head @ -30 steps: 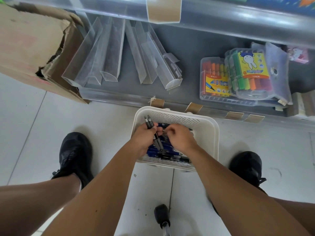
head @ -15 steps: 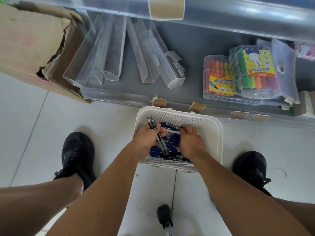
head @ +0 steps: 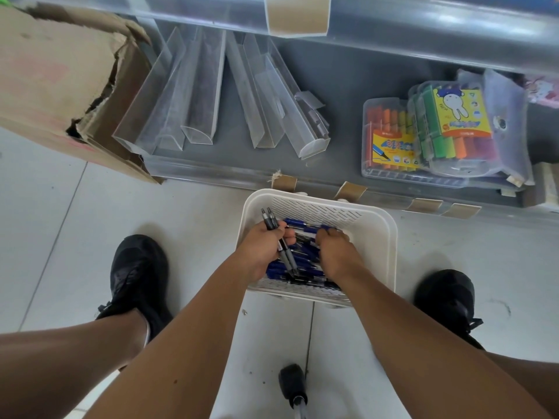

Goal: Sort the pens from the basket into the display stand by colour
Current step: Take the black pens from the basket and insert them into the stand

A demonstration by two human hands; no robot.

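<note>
A white slotted basket stands on the floor between my feet, holding several blue and black pens. My left hand is inside it, shut on two black pens whose tips stick up past my fingers. My right hand is pressed down into the pile with its fingers curled among the pens; what they hold is hidden. Several clear plastic display troughs lie empty on the grey shelf beyond the basket.
A torn cardboard box sits at the left by the shelf. Clear boxes of coloured markers lie on the shelf's right side. My black shoes flank the basket, and a black stool foot is below.
My right hand has moved from beside my left hand deeper into the pen pile on the right. My left hand keeps the two black pens, barely shifted.
</note>
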